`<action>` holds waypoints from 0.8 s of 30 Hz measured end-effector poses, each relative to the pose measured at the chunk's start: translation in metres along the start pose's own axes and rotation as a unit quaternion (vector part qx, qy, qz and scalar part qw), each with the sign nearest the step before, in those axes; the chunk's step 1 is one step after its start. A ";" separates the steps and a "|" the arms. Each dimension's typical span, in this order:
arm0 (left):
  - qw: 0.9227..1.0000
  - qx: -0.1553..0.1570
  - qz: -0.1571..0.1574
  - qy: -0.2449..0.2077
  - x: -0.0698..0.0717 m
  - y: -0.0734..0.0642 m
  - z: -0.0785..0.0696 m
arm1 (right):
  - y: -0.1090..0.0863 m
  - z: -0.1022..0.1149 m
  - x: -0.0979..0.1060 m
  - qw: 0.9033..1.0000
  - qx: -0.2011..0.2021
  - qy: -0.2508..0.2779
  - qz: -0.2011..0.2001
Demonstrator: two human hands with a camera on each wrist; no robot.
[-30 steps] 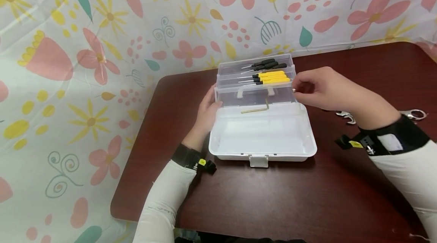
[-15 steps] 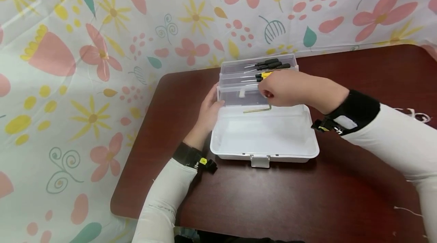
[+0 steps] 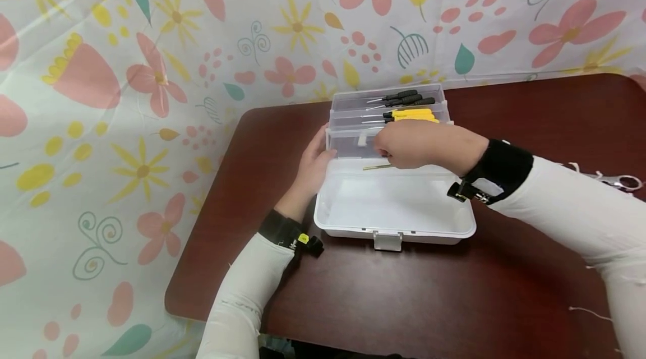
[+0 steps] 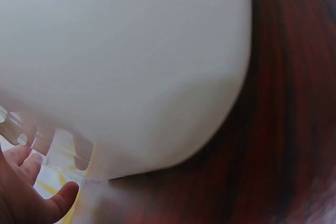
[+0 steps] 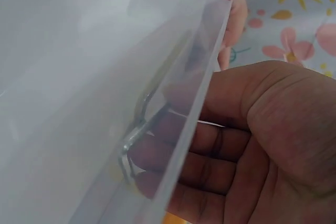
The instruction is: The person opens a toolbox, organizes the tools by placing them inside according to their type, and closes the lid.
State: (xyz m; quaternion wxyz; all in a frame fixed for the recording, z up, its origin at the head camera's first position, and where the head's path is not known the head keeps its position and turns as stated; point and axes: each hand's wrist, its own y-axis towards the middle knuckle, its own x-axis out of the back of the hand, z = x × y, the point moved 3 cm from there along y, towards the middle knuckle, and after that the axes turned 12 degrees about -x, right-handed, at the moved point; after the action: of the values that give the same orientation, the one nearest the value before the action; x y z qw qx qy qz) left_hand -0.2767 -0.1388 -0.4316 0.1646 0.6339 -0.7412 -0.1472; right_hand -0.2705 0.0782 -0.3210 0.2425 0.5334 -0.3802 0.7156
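Note:
A white toolbox (image 3: 393, 202) stands on the table with its clear stepped trays (image 3: 348, 101) raised at the back. My right hand (image 3: 414, 143) reaches into the lowest tray and pinches a silver hex key (image 5: 128, 148), seen through the clear wall in the right wrist view. Close beside it lies a brass-coloured hex key (image 3: 375, 167), partly hidden by my right hand in the head view. My left hand (image 3: 314, 160) rests at the left side of the trays, fingers extended and thumb (image 4: 65, 195) apart from them.
Yellow-handled screwdrivers (image 3: 411, 114) lie in the middle tray and black-handled screwdrivers (image 3: 404, 98) in the top one. A wrench (image 3: 623, 181) is on the dark table (image 3: 383, 297), partly behind my right sleeve. Patterned cloth (image 3: 252, 39) hangs behind.
My right hand has moved left from beside the toolbox into the lowest tray, lowering slightly, and now covers part of the brass-coloured hex key. My left hand stays at the toolbox's side.

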 end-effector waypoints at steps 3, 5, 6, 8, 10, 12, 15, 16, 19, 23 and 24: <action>1.000 0.006 0.005 -0.014 -0.001 -0.001 -0.004 | 0.003 0.003 -0.002 1.000 -0.005 -0.004 0.004; 1.000 0.009 0.007 -0.021 -0.002 -0.001 -0.008 | 0.004 0.004 -0.003 1.000 -0.012 -0.009 0.004; 1.000 0.009 0.009 -0.024 -0.003 -0.001 -0.012 | 0.004 0.004 -0.004 1.000 -0.015 -0.011 0.004; 1.000 0.010 0.011 -0.022 -0.004 -0.001 -0.018 | 0.005 0.004 -0.004 1.000 -0.020 -0.013 0.002; 1.000 0.010 0.010 -0.017 -0.004 -0.002 -0.023 | 0.005 0.004 -0.005 1.000 -0.021 -0.016 -0.002; 1.000 0.008 0.009 -0.015 -0.005 -0.002 -0.026 | 0.005 0.004 -0.005 1.000 -0.022 -0.017 -0.005; 1.000 0.007 0.012 -0.015 -0.006 -0.002 -0.027 | 0.006 0.004 -0.006 0.999 -0.018 -0.024 -0.010; 1.000 0.006 0.015 -0.018 -0.005 -0.002 -0.028 | 0.005 0.005 -0.006 0.999 -0.015 -0.027 -0.012; 1.000 0.006 0.018 -0.018 -0.003 -0.002 -0.024 | 0.005 0.006 -0.005 0.999 -0.004 -0.033 -0.015; 1.000 0.002 0.010 -0.013 0.000 0.000 -0.010 | 0.004 0.008 -0.005 0.999 0.008 -0.027 -0.015; 1.000 0.000 0.008 -0.010 0.001 0.001 -0.007 | 0.004 0.008 -0.005 1.000 0.011 -0.025 -0.015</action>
State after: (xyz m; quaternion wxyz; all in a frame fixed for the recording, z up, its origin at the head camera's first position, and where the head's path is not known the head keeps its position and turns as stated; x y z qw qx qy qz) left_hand -0.2743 -0.1399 -0.4245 0.1584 0.6265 -0.7479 -0.1520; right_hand -0.2673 0.0695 -0.3260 0.2372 0.5597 -0.3703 0.7024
